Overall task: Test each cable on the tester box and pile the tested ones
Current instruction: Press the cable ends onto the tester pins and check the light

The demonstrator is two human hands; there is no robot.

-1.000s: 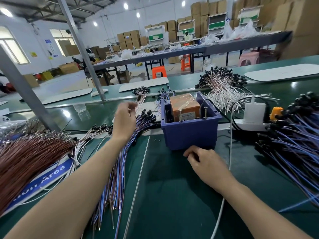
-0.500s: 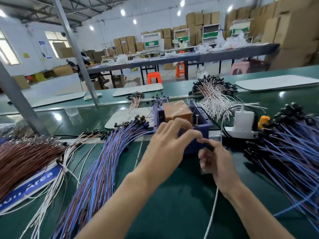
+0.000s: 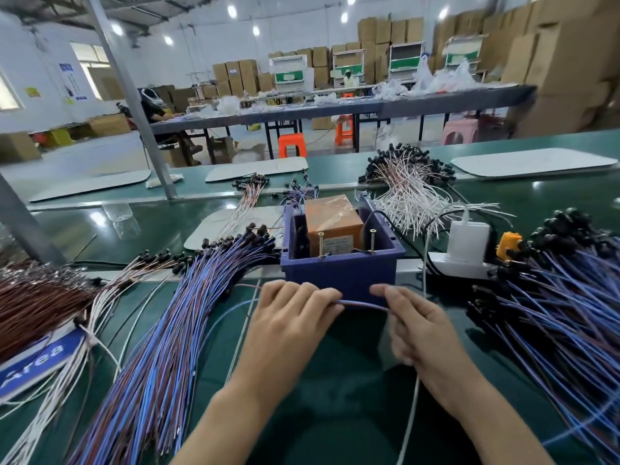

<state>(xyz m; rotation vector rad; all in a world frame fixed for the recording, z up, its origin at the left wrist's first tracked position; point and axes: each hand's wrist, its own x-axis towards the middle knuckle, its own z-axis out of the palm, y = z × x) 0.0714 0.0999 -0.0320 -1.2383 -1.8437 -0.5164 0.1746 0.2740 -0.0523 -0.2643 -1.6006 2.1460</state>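
While both hands meet low in front of the tester box (image 3: 342,275), a single thin blue-and-pink cable (image 3: 362,304) runs between them, just clear of the box's near wall at its six o'clock. The left hand (image 3: 288,317) has its fingers curled down over the cable's left part and pinches it. From there the cable loops away toward nine o'clock over the green table (image 3: 335,414). The right hand (image 3: 416,327) pinches the cable's other end between thumb and forefinger; its lower fingers are blurred, so I cannot tell how they lie. The tester box is a blue bin holding an orange block (image 3: 332,223), with two brass screws (image 3: 321,245) standing upright near its front edge. At eight o'clock from the box a big pile of blue and purple cables (image 3: 174,330) fans across the table, black plugs pointing toward the box. A second pile of blue cables (image 3: 563,317) spreads at four o'clock. Farther out at nine o'clock lies a bundle of brown wires (image 3: 37,303) above a blue sign (image 3: 37,360). At one o'clock sits a heap of white cables (image 3: 409,193), and at three o'clock a white adapter (image 3: 469,241) stands on a power strip (image 3: 463,268). A white cord (image 3: 411,407) passes under the right wrist.
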